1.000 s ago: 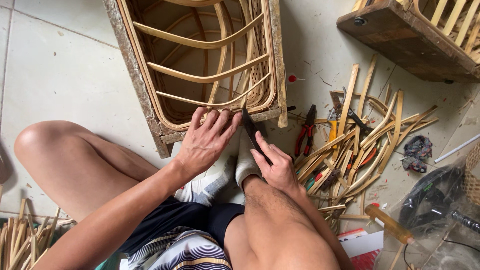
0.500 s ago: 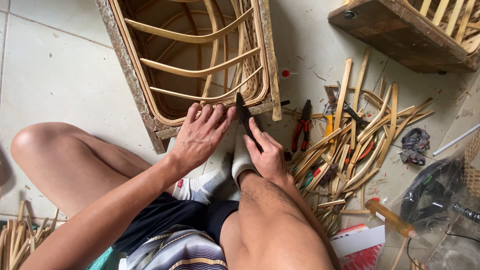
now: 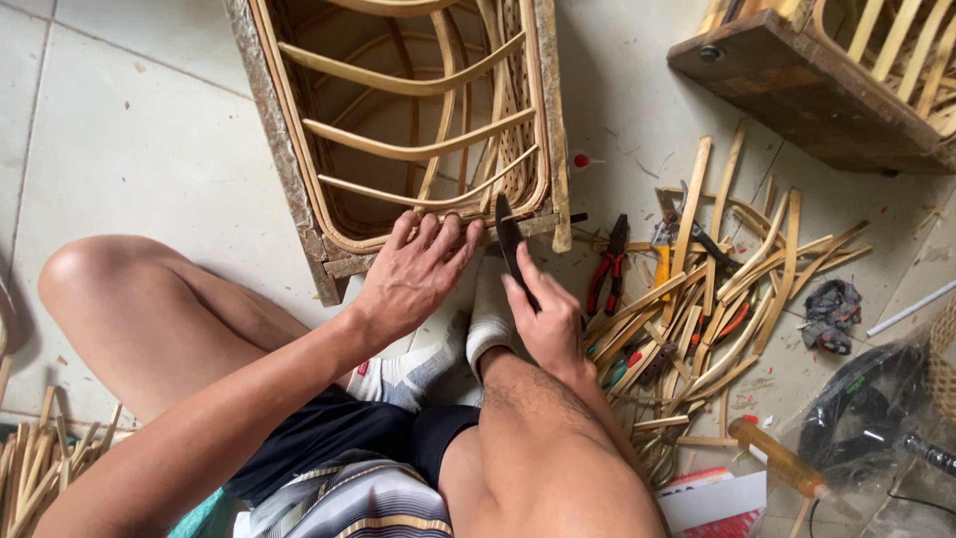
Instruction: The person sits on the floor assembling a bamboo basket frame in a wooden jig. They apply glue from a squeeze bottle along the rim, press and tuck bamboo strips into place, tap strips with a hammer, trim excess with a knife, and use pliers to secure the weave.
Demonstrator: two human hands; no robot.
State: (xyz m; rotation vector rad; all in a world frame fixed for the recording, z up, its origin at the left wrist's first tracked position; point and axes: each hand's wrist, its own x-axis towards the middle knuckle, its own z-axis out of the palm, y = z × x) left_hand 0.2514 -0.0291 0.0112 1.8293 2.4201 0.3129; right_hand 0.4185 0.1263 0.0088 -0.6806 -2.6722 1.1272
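A rattan-and-wood frame (image 3: 299, 189) with curved cane ribs lies on the tiled floor in front of me. My left hand (image 3: 418, 274) presses flat on its near wooden edge, fingers spread over the rim. My right hand (image 3: 543, 319) grips a dark-bladed knife (image 3: 506, 234), its blade pointing up at the frame's near right corner. My feet in white socks (image 3: 488, 314) rest just below the frame.
A heap of cut cane strips (image 3: 717, 289) lies to the right, with red-handled pliers (image 3: 605, 269) and other tools among them. A second wooden frame (image 3: 797, 80) sits top right. A plastic bag (image 3: 876, 418) and a wooden-handled tool (image 3: 777, 458) lie bottom right. More cane (image 3: 30, 478) bottom left.
The view has shifted slightly; both hands stay at the frame's near edge, with the knife blade moved a little up against the corner.
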